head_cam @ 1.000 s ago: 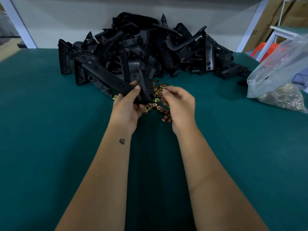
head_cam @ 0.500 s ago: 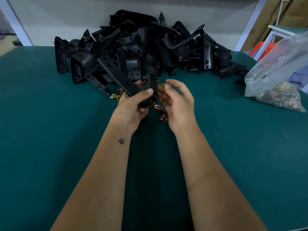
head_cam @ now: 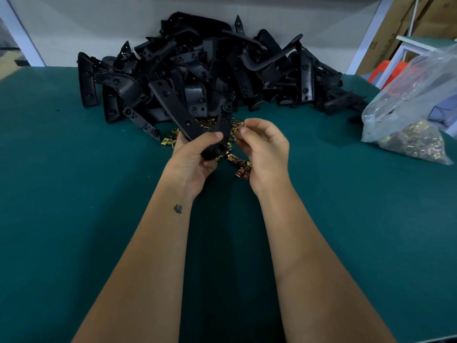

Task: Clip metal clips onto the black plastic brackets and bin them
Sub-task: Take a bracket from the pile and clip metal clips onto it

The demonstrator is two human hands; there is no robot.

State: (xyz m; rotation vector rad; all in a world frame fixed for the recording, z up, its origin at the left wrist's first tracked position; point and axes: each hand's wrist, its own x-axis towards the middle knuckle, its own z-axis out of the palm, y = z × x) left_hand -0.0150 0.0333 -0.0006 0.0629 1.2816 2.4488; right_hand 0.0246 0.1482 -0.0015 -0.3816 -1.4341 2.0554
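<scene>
The fingers [head_cam: 217,135] of the left hand [head_cam: 191,157] curl round the lower end of 1 black plastic bracket [head_cam: 184,115], thumb laid across its front, so the bracket slants up and to the left of the frame's centre, lifted off the table and dark against the pile behind. The right hand [head_cam: 265,149], just right of centre, pinches 1 small metal clip [head_cam: 242,125] between thumb and forefinger tip, its other fingers loosely curled; the clip sits just beside the bracket's upper right arm, and whether the 2 touch cannot be told. Beneath and between the hands a scatter of loose gold-coloured clips [head_cam: 241,167] lies on the green table [head_cam: 74,219], some partly hidden by the hands. Behind them, filling the upper middle of the frame, a heap of black brackets [head_cam: 222,70] is stacked in a jumble against the pale wall. At the right edge a clear plastic bag [head_cam: 415,100] lies slumped on the table, its lower part full of more brassy clips [head_cam: 410,142], well apart from the hands. Cardboard boxes [head_cam: 400,26] stand in the upper right corner behind a white frame, with something orange-red [head_cam: 385,68] low beside them. Both bare forearms run up from the bottom of the frame.
</scene>
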